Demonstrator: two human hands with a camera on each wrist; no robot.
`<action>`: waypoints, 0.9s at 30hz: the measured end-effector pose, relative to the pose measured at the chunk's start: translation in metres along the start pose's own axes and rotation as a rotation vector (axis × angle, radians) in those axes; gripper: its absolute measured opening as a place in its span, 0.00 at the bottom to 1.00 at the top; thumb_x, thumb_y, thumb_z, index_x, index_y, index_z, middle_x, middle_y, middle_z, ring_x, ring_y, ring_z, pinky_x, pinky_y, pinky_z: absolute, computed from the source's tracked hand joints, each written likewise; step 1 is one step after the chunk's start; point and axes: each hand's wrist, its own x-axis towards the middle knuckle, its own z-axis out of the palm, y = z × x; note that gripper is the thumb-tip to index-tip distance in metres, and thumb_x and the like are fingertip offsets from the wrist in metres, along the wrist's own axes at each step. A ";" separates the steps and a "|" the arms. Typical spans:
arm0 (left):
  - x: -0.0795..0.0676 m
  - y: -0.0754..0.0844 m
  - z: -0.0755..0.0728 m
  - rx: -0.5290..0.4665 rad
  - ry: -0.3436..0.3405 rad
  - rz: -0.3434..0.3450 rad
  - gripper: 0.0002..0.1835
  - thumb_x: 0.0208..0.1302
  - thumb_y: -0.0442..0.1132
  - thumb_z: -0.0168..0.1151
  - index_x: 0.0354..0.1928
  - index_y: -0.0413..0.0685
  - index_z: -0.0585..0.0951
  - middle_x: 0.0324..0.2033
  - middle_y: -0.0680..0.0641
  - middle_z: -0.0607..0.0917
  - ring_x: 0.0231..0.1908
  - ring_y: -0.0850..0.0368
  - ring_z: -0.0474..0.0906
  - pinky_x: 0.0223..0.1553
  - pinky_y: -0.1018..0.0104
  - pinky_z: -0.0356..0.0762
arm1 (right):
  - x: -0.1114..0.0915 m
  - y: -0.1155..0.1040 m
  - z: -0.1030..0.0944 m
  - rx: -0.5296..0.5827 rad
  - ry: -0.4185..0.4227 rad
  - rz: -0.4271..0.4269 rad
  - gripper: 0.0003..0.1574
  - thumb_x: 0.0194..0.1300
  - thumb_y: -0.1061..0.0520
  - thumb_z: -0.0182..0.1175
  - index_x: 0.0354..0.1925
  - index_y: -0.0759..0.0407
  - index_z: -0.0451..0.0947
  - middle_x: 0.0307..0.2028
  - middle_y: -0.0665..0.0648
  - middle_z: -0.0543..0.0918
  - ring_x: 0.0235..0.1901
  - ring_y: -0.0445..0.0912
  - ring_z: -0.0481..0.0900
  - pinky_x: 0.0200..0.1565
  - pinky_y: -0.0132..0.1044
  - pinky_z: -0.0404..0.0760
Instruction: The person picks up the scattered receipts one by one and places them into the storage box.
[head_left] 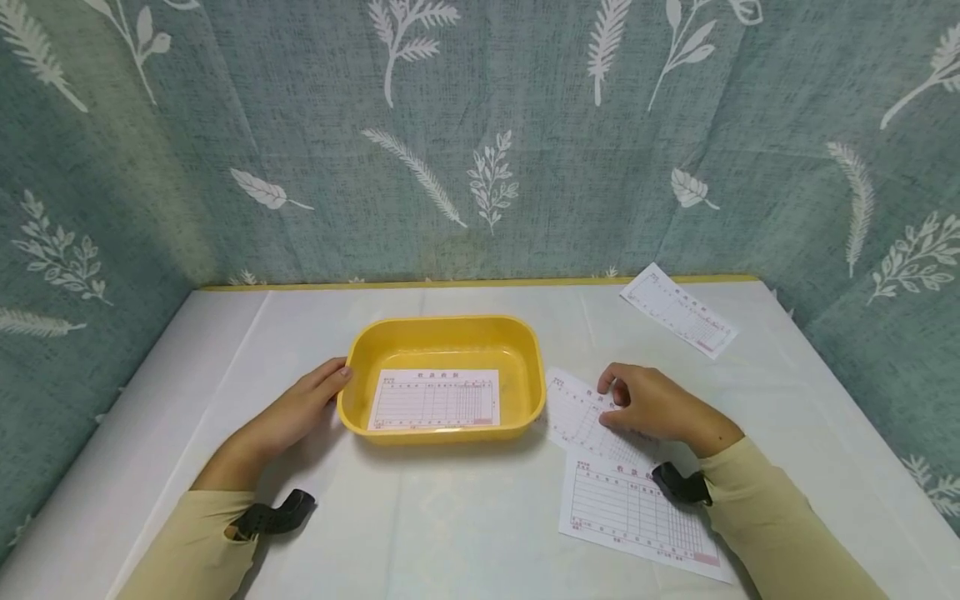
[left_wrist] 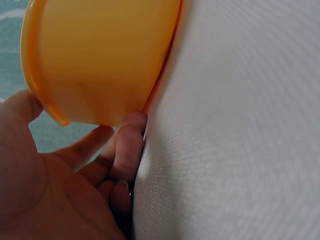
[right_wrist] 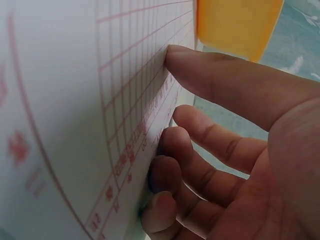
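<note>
A yellow plastic basin (head_left: pixel 442 333) stands on the table with one printed receipt slip (head_left: pixel 435 400) lying in it. At its left end, my left hand (head_left: pixel 292 412) holds it, thumb at the rim and fingertips against the outer wall (left_wrist: pixel 100 65). Right of the basin, a tilted receipt slip (head_left: pixel 573 417) lies partly beneath my right hand (head_left: pixel 656 406). In the right wrist view, the right thumb (right_wrist: pixel 215 75) touches printed paper (right_wrist: pixel 60 90), with the other fingers bent and spaced apart from the thumb. Another slip (head_left: pixel 622 512) lies nearer, partly hidden by the right wrist.
A further receipt slip (head_left: pixel 678 310) lies at the table's back right, reaching its yellow rear edge (head_left: pixel 465 283). White cloth (head_left: pixel 450 517) covers the table. Green leaf-patterned fabric (head_left: pixel 322 150) stands behind and at both sides. Black straps (head_left: pixel 273 515) are on both wrists.
</note>
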 end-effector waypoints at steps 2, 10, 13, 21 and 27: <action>0.000 0.000 0.000 -0.001 0.000 -0.001 0.36 0.79 0.60 0.38 0.77 0.43 0.55 0.75 0.34 0.59 0.76 0.33 0.48 0.73 0.31 0.43 | 0.001 0.000 0.000 -0.005 0.007 -0.004 0.22 0.56 0.58 0.74 0.45 0.60 0.75 0.30 0.54 0.73 0.29 0.44 0.71 0.27 0.32 0.72; 0.001 -0.002 0.000 0.001 -0.012 -0.004 0.36 0.79 0.60 0.38 0.77 0.44 0.55 0.75 0.35 0.59 0.76 0.34 0.48 0.73 0.31 0.44 | 0.002 0.002 0.002 -0.005 -0.001 -0.019 0.15 0.57 0.59 0.73 0.37 0.57 0.76 0.28 0.53 0.73 0.29 0.44 0.71 0.28 0.32 0.71; 0.001 -0.002 0.000 0.000 -0.011 -0.012 0.37 0.79 0.61 0.38 0.78 0.44 0.54 0.75 0.35 0.58 0.76 0.33 0.48 0.73 0.30 0.44 | 0.002 0.002 0.001 -0.006 0.008 -0.011 0.18 0.56 0.57 0.74 0.41 0.57 0.76 0.29 0.54 0.74 0.29 0.44 0.71 0.27 0.32 0.71; 0.002 -0.002 0.001 -0.010 -0.015 0.000 0.36 0.79 0.60 0.38 0.77 0.44 0.55 0.75 0.35 0.60 0.76 0.34 0.49 0.73 0.31 0.45 | -0.005 -0.001 -0.005 -0.065 0.047 0.046 0.18 0.55 0.57 0.75 0.39 0.60 0.77 0.29 0.54 0.77 0.24 0.44 0.72 0.24 0.34 0.72; 0.002 -0.001 0.000 0.010 -0.007 -0.007 0.37 0.79 0.61 0.37 0.78 0.44 0.54 0.76 0.35 0.58 0.77 0.34 0.47 0.73 0.32 0.45 | -0.006 -0.006 -0.005 -0.071 0.033 0.078 0.18 0.57 0.57 0.73 0.41 0.61 0.76 0.27 0.54 0.78 0.22 0.44 0.73 0.24 0.35 0.72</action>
